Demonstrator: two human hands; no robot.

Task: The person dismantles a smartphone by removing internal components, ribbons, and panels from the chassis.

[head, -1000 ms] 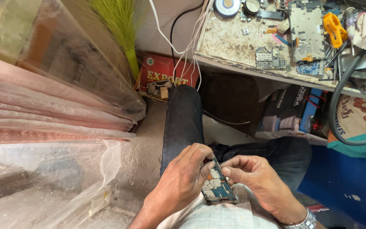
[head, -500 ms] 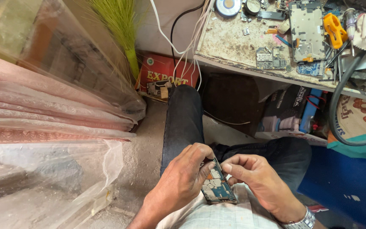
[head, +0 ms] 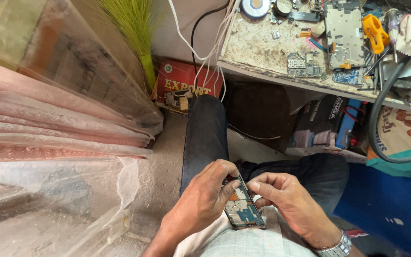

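Note:
An opened mobile phone with its back removed, circuit board and shields showing, rests over my lap in the head view. My left hand grips its left edge, fingers curled over the top corner. My right hand pinches the phone's upper right corner between thumb and fingertips; a metal watch sits on that wrist. My legs in dark trousers lie beneath.
A dirty workbench at the top holds circuit boards, a phone frame, an orange tool, a solder reel and cables. Plastic-wrapped goods fill the left. A red box and green broom stand by the wall.
Both hands stay on the phone; the fingers have shifted only slightly at its top edge.

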